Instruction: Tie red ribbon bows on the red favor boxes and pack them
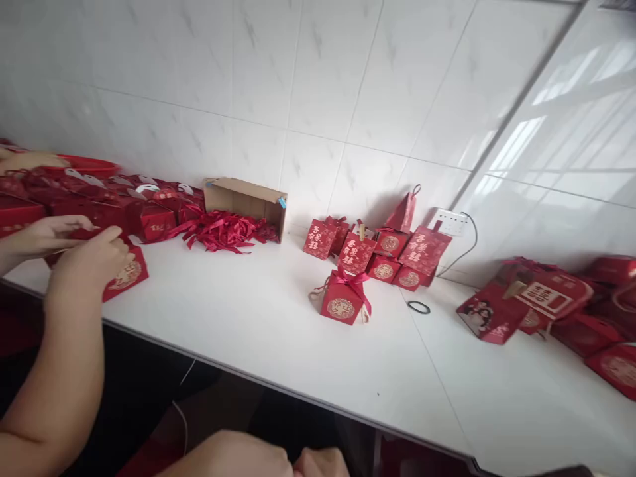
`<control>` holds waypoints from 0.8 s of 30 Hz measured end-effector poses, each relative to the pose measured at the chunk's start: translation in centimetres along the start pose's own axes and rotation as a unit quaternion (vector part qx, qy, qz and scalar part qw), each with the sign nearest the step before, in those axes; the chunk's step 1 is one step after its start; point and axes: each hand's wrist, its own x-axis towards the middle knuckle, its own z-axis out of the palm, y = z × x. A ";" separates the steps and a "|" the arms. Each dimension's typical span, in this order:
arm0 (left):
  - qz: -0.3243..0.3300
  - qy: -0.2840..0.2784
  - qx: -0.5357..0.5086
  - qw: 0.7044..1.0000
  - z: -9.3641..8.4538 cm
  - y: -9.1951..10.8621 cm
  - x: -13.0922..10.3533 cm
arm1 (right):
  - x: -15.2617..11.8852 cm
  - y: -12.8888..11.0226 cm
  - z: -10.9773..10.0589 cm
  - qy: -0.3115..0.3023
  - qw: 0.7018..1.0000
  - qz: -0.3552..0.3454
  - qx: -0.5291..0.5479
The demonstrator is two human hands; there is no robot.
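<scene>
In the head view, your left hand (pixel 243 456) and right hand (pixel 322 462) are cut off by the bottom edge; I cannot tell how open your fingers are or what they hold. The ribbon-tied red box (pixel 340 306) stands right of centre on the white table (pixel 278 318).

Both hands sit low, in front of the table's (pixel 238 338) front edge and beneath the level of its top, side by side. The left hand (pixel 263 457) shows its back, a broad bare curve that rises at the wrist side and slopes down toward the knuckles. The right hand (pixel 322 462) lies just beside it, its bent knuckles uppermost. Their fingers run out of view, so whether they are curled tight or loose is hard to say.
</scene>
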 end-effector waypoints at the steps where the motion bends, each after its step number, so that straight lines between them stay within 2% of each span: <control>1: 0.018 -0.023 -0.015 0.999 0.7 1.1 0.8 | -2.1 1.3 -1.6 -0.030 0.999 0.004 -0.009; 2: 0.034 -0.037 -0.034 0.998 0.8 2.0 1.6 | -3.1 2.5 -2.9 -0.051 0.998 0.018 -0.025; 3: 0.051 -0.041 -0.059 0.996 0.4 2.7 2.5 | -2.9 3.7 -3.9 -0.051 0.996 0.049 -0.050; 4: 0.066 -0.010 -0.097 0.993 -0.6 3.1 3.7 | -1.7 5.1 -4.7 -0.039 0.995 0.071 -0.061; 6: 0.081 0.167 -0.136 0.973 -3.4 2.9 6.9 | 2.5 8.4 -5.7 0.022 0.977 0.195 -0.083; 7: 0.059 0.277 -0.120 0.952 -5.0 2.3 8.9 | 4.9 10.3 -5.9 0.046 0.960 0.264 -0.083; 8: 0.015 0.392 -0.105 0.914 -6.4 1.3 10.9 | 7.0 12.3 -6.0 0.048 0.946 0.313 -0.067; 9: -0.009 0.440 -0.098 0.892 -7.7 0.2 13.0 | 8.7 14.4 -6.0 0.046 0.942 0.327 -0.061; 10: -0.023 0.463 -0.093 0.881 -8.7 -1.1 14.8 | 10.0 16.3 -5.8 0.045 0.939 0.336 -0.055; 13: -0.069 0.483 -0.085 0.869 -9.9 -5.1 18.7 | 10.9 20.6 -4.5 0.025 0.936 0.350 -0.023; 15: -0.084 0.471 -0.093 0.873 -9.6 -7.2 19.7 | 10.0 22.0 -3.6 0.014 0.935 0.354 0.001; 17: -0.082 0.456 -0.108 0.880 -9.1 -8.5 19.7 | 9.0 22.5 -2.9 0.012 0.933 0.359 0.019; 19: -0.074 0.440 -0.124 0.886 -8.7 -8.9 19.2 | 8.2 22.4 -2.7 0.013 0.931 0.364 0.028; 24: -0.071 0.411 -0.141 0.898 -8.8 -8.0 18.1 | 7.6 21.7 -2.7 0.024 0.929 0.368 0.022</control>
